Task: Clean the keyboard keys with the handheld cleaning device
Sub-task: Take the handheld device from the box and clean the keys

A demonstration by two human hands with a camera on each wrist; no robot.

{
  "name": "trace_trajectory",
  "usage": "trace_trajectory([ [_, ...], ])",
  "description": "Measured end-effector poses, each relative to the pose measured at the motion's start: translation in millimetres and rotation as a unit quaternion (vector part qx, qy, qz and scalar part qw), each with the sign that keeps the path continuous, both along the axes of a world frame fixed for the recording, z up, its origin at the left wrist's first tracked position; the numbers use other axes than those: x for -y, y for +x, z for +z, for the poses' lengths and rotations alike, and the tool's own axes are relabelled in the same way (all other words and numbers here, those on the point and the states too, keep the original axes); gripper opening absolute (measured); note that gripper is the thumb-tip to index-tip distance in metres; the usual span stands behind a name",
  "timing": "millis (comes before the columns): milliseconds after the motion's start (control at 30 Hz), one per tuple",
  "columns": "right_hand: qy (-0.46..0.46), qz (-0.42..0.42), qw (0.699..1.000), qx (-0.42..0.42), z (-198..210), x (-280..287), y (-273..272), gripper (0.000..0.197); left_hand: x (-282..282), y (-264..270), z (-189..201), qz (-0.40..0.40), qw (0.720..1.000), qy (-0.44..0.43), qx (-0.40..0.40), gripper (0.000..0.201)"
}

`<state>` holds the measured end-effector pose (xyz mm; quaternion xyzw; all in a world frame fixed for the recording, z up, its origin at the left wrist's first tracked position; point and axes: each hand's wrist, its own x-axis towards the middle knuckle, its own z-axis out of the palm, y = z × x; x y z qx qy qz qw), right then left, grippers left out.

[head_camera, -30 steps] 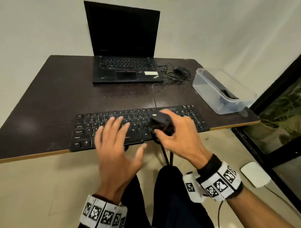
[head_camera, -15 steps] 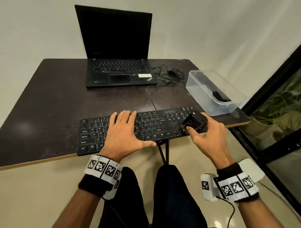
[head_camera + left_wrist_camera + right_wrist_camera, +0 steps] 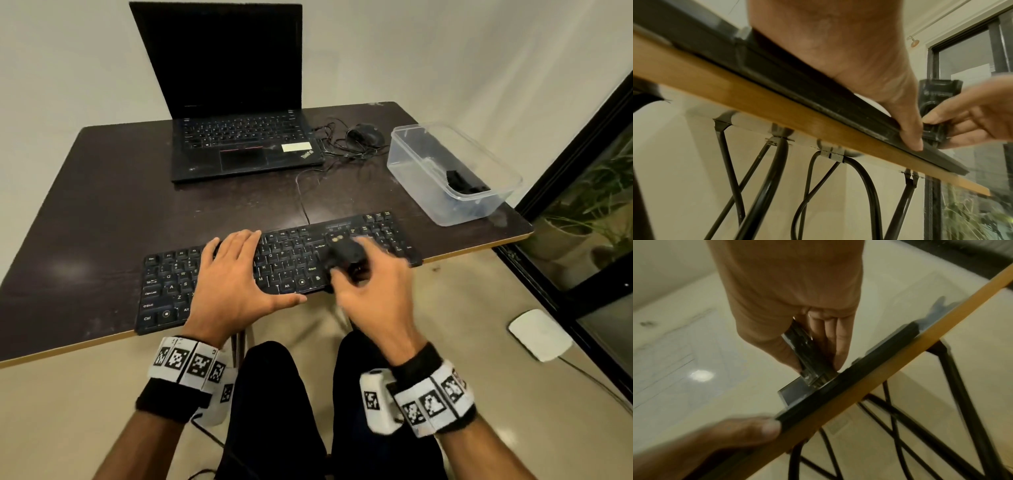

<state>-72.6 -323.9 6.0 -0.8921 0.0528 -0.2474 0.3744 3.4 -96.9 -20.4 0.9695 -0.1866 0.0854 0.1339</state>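
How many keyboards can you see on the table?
2. The black keyboard lies at the table's near edge, under both hands. The other is built into the open laptop at the back of the table. None looks hidden.

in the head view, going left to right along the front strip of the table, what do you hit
keyboard → left hand flat on the keys → cleaning device gripped by the right hand → clear plastic container, set further back near the table's right edge
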Motion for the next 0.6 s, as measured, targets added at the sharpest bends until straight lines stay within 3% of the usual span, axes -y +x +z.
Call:
trace_trajectory([
  [100,-0.043,0.059,0.997,0.005,-1,-20,-4,0.046,-1,0,0,0.000,1.000,-0.001,-0.002,0.142],
  [233,-0.053,-0.006,0.999,-0.012,0,29,1,0.050,-2,1,2,0.001,1.000,0.000,-0.010,0.143],
  [400,0.034,-0.076,0.996,-0.044,12,94,1,0.029,-3,0,1,0.001,1.000,-0.002,-0.004,0.141],
  [600,0.039,-0.047,0.995,-0.075,24,115,13,0.024,-5,0,1,-0.003,1.000,-0.006,-0.006,0.140],
])
